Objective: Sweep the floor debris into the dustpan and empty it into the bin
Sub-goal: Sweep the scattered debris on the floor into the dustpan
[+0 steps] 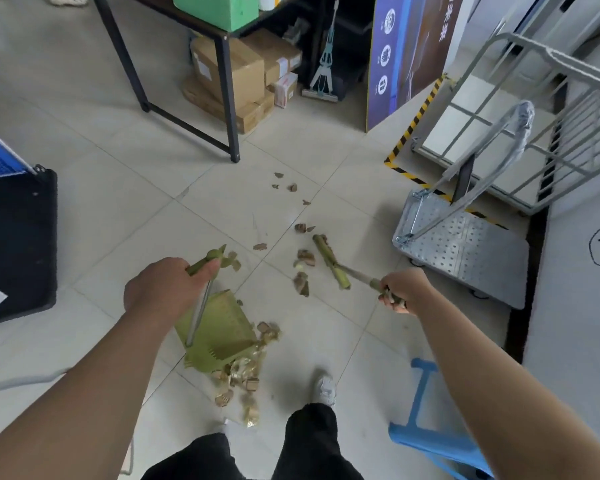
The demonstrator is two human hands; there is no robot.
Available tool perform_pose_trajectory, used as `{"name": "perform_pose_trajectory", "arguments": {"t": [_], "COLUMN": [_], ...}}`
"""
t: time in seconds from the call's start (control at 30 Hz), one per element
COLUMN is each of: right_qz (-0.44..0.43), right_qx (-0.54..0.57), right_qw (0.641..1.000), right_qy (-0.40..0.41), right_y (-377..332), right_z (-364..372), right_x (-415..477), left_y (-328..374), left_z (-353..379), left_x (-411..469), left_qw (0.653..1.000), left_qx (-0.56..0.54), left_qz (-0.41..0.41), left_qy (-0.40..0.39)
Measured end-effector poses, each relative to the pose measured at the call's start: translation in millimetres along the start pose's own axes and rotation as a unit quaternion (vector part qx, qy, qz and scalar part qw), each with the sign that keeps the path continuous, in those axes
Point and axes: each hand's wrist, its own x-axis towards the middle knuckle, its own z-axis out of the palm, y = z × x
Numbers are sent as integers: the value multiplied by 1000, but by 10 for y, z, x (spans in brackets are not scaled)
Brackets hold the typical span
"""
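L hand (pixel 167 289) clamped on top of green dustpan (pixel 222 327) handle, fingers curled round it. Pan sits on tile floor (pixel 84 209) near feet. Cardboard scraps (pixel 246 375) heaped at pan mouth, more strewn fwd-right. Green broom (pixel 329 263) head down among those. R hand (pixel 399 291) grips broom handle end. Metal trolley (pixel 465 247) far right.

Storeroom; stacked cartons (pixel 234 76), platform trolley (pixel 465 251), cage cart (pixel 548 98)
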Motion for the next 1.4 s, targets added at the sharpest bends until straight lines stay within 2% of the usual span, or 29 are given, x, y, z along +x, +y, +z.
{"name": "perform_pose_trajectory", "arguments": {"t": [0.17, 0.27, 0.4, 0.63, 0.7, 0.87, 0.93, 1.03, 1.1, 1.4], "right_qz": [-42, -19, -43, -67, -62, 14, 22, -18, -38, -31], "right_qx": [-68, -118, -217, -302, -274, -119, -109, -116, -124, -137], "right_qw": [997, 992, 973, 941, 949, 972, 976, 983, 985, 989], "right_qy": [-6, -32, -73, -141, -142, -201, -185, -138, -114, -40], "right_y": [-426, -603, -733, -900, -976, -1132, -1121, -1075, -1087, -1514], "right_z": [-77, -43, 118, 45, -114, -848, -1094, -1239, -1251, -1180], "right_x": [618, 816, 812, 692, 785, 1137, 1224, 1259, 1275, 1761], "left_y": [206, 327, 472, 857, 960, 1279, 1426, 1618, 1721, 1948], "left_z": [63, 104, 167, 215, 216, 210, 218, 239, 252, 229], "left_x": [-48, -95, -189, -242, -219, -59, 32, 158, 248, 811], "left_qw": [998, 995, 991, 987, 986, 986, 988, 991, 992, 992], "left_qx": [-27, -22, -13, 0, 3, -11, -7, -14, -23, -47], "left_qz": [-58, -95, -130, -157, -165, -164, -155, -135, -123, -112], "left_qy": [14, 20, 18, 16, 17, 20, 19, 19, 22, 25]}}
